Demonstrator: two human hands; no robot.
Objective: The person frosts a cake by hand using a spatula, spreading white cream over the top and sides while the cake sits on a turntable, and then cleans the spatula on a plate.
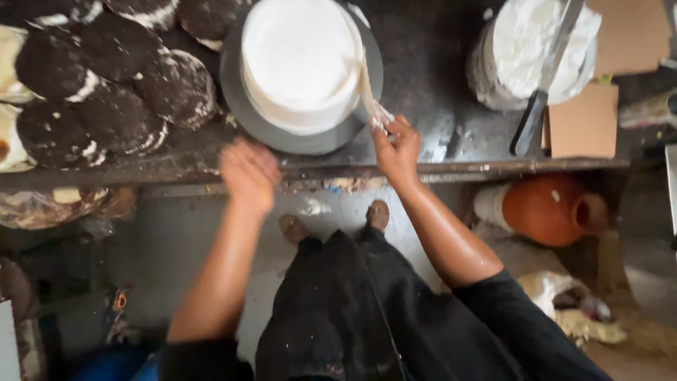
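A: Clearly, a pale scraper (369, 90) is pinched in the right hand (396, 149), its blade laid against the right side of the white frosted cake (302, 60). The cake is seated on a grey turntable (243, 106) at the near edge of the bench (437, 152).

B: And the left hand (248, 173)?

A: It is blurred at the bench edge, close to the turntable's near rim; whether it is spread or curled cannot be told, and nothing is seen held in it.

B: What could be spoiled?

A: The frosting could be gouged if the scraper is tilted inward or the turntable is jerked.

B: Containers?

A: A tub (493, 67) of white cream is set far right, with a long knife (546, 77) laid across it. An orange clay pot (546, 208) is lying on the floor; its contents cannot be seen. Dark cake rounds (113, 77) are stacked to the left
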